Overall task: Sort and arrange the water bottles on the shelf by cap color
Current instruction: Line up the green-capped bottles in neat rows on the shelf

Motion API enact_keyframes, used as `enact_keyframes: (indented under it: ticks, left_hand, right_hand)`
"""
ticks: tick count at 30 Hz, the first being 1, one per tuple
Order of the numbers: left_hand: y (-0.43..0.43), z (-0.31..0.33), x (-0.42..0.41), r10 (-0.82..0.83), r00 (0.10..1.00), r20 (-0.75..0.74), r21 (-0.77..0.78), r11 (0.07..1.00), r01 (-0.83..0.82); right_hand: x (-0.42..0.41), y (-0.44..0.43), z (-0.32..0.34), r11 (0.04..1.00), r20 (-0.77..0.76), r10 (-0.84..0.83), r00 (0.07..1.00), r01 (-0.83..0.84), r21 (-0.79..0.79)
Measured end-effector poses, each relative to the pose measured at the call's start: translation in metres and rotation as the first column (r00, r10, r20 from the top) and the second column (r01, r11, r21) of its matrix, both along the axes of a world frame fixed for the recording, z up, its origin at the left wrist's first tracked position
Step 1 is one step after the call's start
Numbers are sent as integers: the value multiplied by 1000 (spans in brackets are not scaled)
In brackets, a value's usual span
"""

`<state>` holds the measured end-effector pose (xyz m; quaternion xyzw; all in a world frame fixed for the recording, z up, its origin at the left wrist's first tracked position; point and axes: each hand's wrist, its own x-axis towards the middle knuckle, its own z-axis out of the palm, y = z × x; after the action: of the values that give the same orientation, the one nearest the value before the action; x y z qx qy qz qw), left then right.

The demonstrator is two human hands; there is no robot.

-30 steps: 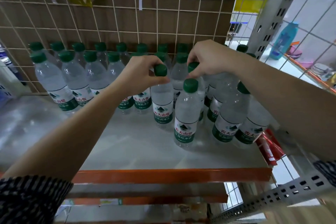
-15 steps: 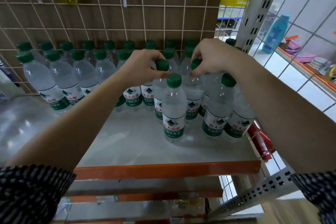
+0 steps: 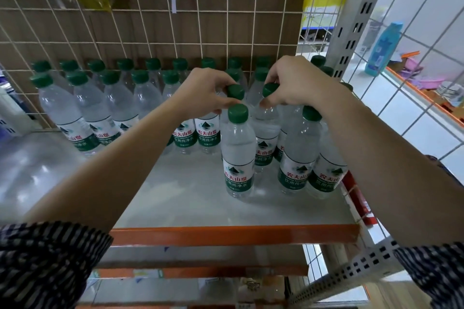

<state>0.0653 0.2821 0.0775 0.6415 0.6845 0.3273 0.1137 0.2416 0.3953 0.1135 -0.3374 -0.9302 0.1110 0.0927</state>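
Closer together now, left hand (image 3: 207, 94) and right hand (image 3: 297, 83) pinch two green-capped bottles (image 3: 235, 91) by the necks; slide them upright

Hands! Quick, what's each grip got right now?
Left grip: closed, pinching one bottle's green cap.
Right grip: closed, pinching the next bottle's green cap.
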Motion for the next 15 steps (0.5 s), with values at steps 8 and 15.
enact_keyframes:
  ticks: [8,15]
  left_hand:
    - [-7,-7,-1,39,999,2,22,999,-39]
    - [-33,-20,-3,78,994,-72,28,997,-76]
  right_hand:
    - [3,-9,-3,999,-9,36,999,-36,34]
    - [9,-44,0,977,-191,199,961,-180,113]
